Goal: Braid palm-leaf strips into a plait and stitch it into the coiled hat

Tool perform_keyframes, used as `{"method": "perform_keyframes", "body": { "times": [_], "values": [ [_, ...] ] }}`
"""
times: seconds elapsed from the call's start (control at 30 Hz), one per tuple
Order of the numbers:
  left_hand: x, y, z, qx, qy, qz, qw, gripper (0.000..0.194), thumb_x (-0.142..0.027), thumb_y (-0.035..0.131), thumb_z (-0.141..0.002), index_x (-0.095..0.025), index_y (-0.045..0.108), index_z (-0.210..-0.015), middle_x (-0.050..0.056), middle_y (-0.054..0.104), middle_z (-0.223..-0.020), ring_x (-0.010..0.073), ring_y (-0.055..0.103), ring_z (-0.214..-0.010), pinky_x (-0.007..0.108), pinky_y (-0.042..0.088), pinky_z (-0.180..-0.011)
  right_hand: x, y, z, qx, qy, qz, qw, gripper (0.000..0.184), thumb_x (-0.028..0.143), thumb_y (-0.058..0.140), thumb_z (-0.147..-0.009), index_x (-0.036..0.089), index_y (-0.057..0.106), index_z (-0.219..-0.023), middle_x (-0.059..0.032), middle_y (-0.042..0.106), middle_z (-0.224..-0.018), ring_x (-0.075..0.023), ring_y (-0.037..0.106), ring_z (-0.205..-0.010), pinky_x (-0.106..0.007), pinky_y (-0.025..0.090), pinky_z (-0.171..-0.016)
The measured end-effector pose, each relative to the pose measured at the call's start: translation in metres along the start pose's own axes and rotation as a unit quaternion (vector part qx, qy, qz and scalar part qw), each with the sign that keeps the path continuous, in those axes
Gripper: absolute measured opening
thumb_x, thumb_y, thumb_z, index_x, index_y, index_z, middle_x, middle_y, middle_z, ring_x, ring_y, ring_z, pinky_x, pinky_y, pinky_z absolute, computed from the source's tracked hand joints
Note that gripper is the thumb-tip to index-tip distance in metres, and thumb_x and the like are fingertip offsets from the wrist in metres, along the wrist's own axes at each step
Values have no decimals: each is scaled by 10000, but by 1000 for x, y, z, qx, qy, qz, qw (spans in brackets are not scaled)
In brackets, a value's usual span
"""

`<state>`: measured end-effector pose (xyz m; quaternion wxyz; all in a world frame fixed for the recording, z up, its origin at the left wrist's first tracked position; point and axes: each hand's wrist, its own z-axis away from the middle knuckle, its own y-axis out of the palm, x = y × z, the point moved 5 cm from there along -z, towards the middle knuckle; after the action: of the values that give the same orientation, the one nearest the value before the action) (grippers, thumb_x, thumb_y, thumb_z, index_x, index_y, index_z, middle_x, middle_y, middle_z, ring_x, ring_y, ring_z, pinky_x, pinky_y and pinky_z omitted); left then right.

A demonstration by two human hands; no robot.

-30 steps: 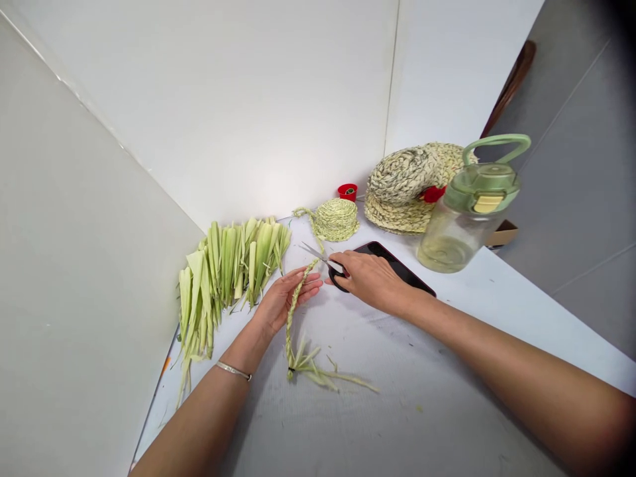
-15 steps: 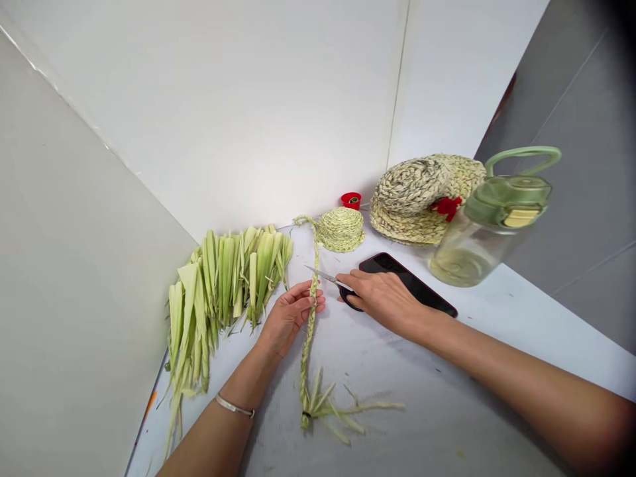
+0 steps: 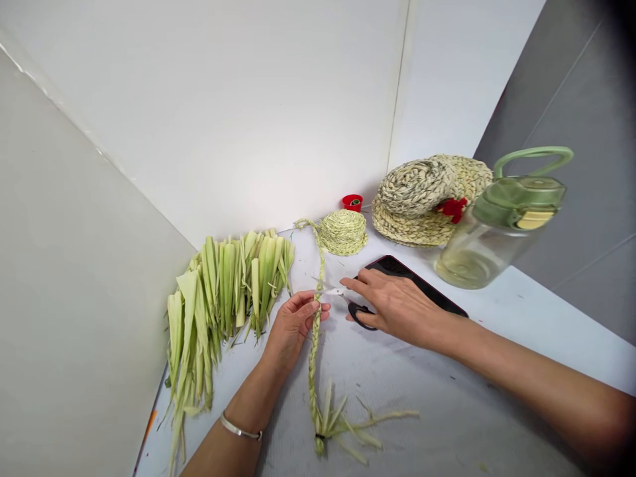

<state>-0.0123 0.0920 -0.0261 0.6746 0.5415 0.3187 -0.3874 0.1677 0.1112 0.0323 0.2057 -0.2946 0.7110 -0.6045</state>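
My left hand [image 3: 299,324] pinches a pale green braid [image 3: 313,358] of plant husk between thumb and fingers, partway along its length. From there the braid runs up to a coiled braid roll [image 3: 342,233] and down to a dark tie with loose strands fanning out to the right. A pair of black-handled scissors [image 3: 362,315] is in my right hand [image 3: 392,301], with fingers in the handle loops. Its blades are spread and lie at the braid, just above my left fingertips. Whether they touch it I cannot tell.
A heap of green husks [image 3: 233,278] lies at the left. Behind the coil stands a red cup [image 3: 352,203]. A black phone [image 3: 422,285] lies beside my right hand. Further right are a woven hat [image 3: 412,199] with a red decoration and a green-lidded bottle [image 3: 477,252].
The scissors' blades have spread apart, and they have come level with the braid just above my left fingers. My left hand still pinches the braid. The whole view has shifted slightly.
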Motion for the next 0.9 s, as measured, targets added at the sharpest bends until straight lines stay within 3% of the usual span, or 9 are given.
{"method": "perform_keyframes", "body": {
  "times": [0.1, 0.23, 0.43, 0.53, 0.63, 0.7, 0.8, 0.9],
  "values": [
    [-1, -1, -1, 0, 0, 2, 1000, 358, -207, 918, -580, -127, 704, -856, 22, 728, -773, 151, 725, -731, 250, 586, -734, 5, 2, 1, 15, -10, 27, 999, 452, 309, 692, -872, 195, 567, -1291, -87, 628, -1052, -259, 635, -953, -315, 419, -704],
    [0, -1, -1, 3, 1, -1, 1000, 337, -205, 900, -613, -122, 695, -866, 23, 722, -778, 149, 723, -736, 262, 579, -762, 6, 5, 1, 43, -6, 36, 998, 329, 164, 594, -924, 210, 581, -1249, -43, 668, -973, -217, 663, -838, -292, 347, -567],
    [-1, 0, 1, 11, 12, -11, 1000, 325, -194, 871, -642, -129, 662, -882, 12, 703, -776, 132, 703, -730, 247, 554, -763, 7, 3, 2, 17, -17, 26, 999, 387, 267, 676, -888, 191, 569, -1252, -76, 661, -1046, -243, 656, -934, -290, 384, -630],
    [-2, 0, 2, 6, 18, -20, 1000, 304, -173, 832, -669, -129, 638, -899, 8, 686, -758, 122, 687, -725, 234, 544, -750, 5, 7, 1, 45, 6, 11, 999, 292, 192, 613, -917, 199, 593, -1208, -57, 681, -983, -216, 671, -826, -277, 343, -564],
    [-3, -1, 3, -13, 27, -24, 999, 342, -163, 763, -704, -149, 604, -1006, -30, 636, -711, 83, 624, -629, 180, 496, -597, -1, 8, 0, 30, 43, -12, 999, 285, 197, 563, -950, 208, 575, -1235, -59, 692, -1021, -206, 680, -819, -267, 348, -558],
    [-4, -2, 4, -27, 38, -27, 999, 380, -172, 740, -711, -172, 573, -1053, -57, 598, -693, 52, 541, -540, 141, 391, -466, -5, 8, 1, 1, 61, -38, 997, 306, 230, 559, -958, 220, 557, -1264, -63, 688, -1075, -213, 682, -869, -266, 387, -602],
    [-4, -1, 4, -37, 49, -43, 997, 374, -224, 779, -704, -184, 553, -1000, -74, 564, -686, 30, 443, -469, 134, 271, -387, -8, 9, 2, -22, 69, -74, 995, 321, 255, 549, -964, 237, 549, -1284, -63, 684, -1112, -215, 677, -921, -268, 426, -670],
    [-4, 1, 4, -28, 45, -66, 996, 354, -324, 803, -706, -167, 567, -918, -45, 599, -735, 33, 439, -449, 155, 284, -377, -6, 11, 3, -18, 68, -91, 993, 335, 291, 555, -959, 236, 548, -1289, -65, 678, -1117, -210, 670, -923, -272, 440, -684]
  ]
}}
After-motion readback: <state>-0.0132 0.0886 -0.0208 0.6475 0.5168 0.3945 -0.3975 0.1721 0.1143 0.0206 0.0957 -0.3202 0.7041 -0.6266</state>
